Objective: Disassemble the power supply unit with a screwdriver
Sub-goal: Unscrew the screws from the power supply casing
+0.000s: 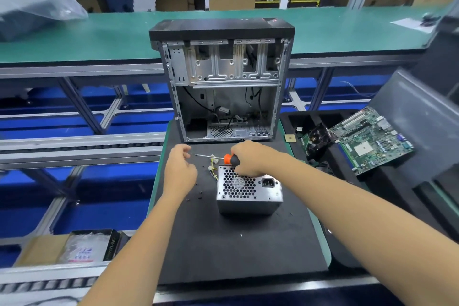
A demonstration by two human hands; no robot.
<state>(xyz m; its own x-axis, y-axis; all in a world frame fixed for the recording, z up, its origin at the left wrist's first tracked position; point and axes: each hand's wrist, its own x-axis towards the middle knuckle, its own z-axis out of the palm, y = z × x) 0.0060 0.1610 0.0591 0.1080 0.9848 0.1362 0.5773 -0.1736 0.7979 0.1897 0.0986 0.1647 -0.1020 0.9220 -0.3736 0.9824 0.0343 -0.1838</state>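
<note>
Centre of frame, on black mat (223, 251): power supply unit (249, 191), grille up. Above it, right hand (250, 158) gripping screwdriver (224, 158); left hand (180, 169) loosely curled at shaft tip, pinch unclear. Advisable: seat tip squarely, steady casing. Farther up: computer case (223, 77).
</note>
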